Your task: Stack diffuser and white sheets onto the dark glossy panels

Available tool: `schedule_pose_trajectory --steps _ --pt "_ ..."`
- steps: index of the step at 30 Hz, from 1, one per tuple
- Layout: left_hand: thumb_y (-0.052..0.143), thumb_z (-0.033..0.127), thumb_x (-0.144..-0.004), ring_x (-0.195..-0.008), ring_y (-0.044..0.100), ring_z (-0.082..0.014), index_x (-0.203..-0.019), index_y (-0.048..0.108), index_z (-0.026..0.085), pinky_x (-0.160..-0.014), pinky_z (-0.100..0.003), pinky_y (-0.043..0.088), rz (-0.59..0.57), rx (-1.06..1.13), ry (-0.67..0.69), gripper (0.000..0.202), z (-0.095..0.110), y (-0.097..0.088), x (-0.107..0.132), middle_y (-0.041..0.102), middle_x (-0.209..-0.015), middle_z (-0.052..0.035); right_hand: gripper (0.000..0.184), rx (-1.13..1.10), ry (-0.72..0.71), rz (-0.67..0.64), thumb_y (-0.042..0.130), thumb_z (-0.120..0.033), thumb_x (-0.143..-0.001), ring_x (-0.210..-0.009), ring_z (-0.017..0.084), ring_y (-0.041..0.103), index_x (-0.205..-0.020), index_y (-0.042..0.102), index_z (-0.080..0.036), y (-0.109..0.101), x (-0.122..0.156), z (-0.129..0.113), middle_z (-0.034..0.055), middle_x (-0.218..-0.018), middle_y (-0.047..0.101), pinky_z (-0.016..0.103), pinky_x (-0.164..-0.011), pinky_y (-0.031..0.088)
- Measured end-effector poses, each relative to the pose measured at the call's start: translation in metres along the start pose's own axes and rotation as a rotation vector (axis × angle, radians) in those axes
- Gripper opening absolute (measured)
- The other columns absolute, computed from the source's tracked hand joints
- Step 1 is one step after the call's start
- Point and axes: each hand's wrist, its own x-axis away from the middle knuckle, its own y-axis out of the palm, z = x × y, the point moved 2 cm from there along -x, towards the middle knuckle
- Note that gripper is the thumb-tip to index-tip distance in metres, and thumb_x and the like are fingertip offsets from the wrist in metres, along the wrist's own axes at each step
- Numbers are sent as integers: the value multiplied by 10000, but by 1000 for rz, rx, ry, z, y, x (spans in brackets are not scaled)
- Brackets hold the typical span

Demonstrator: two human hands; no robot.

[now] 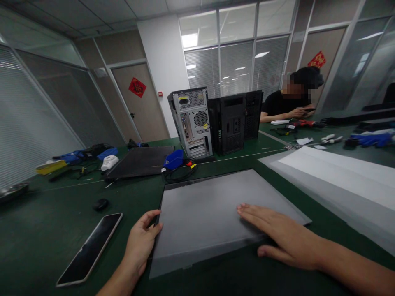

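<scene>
1. Head view: your left hand [140, 238] sets thumb and fingertips against the left edge of a flat, dark-edged panel [174, 186]; whether the fingers curl beneath it, you cannot tell from here.
2. Head view: your right hand [277, 234] lies open over the translucent sheet [203, 213], fingers extended and close together, thumb spread toward you, grasping nothing.
3. Head view: the panel lies flat on the green table [61, 218] directly before you, its sheet reaching past the near edge and leaving a dark strip bare at the far side.
4. Head view: for an even lay, light pressure from a flat right palm likely serves better than fingertips, while a steady left hand guards against sliding; that near overhang seems the part most liable to crease.
5. Head view: a phone [92, 250] lies to your left, loose sheets [333, 176] spread to your right, and a computer tower [194, 123] stands beyond the panel, as a co-worker [271, 102] sits across the table.
</scene>
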Motion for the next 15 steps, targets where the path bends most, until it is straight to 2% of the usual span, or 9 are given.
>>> schedule_pose_trajectory --steps 4,7,11,15 --pt "646 194 -688 -768 648 -161 -1020 619 215 -619 -270 499 14 -23 19 333 -3 -2 -3 615 -1241 -69 576 174 121 57 471 -503 -887 -1349 255 330 -1426 354 -336 -3 4 19 14 -1456 379 478 -1112 296" --pt "639 223 -702 -779 636 -167 -1014 626 210 -619 -267 487 39 -51 24 312 -4 -3 -6 641 -1174 -69 491 216 170 70 456 -520 -888 -1285 265 416 -1350 469 -353 -3 4 23 11 -1406 450 491 -1061 350" --pt "628 239 -726 -752 619 -161 -1033 617 207 -595 -259 471 37 -81 16 309 -2 -2 -6 639 -1153 -65 506 247 173 93 460 -537 -878 -1237 275 454 -1349 469 -352 0 0 18 25 -1379 477 502 -1009 386" --pt "614 183 -730 -769 618 -155 -1022 618 203 -612 -249 467 36 -48 11 293 -1 -1 -5 642 -1144 -60 511 249 144 82 463 -524 -881 -1242 266 447 -1365 446 -358 0 -1 15 19 -1385 471 493 -1013 382"
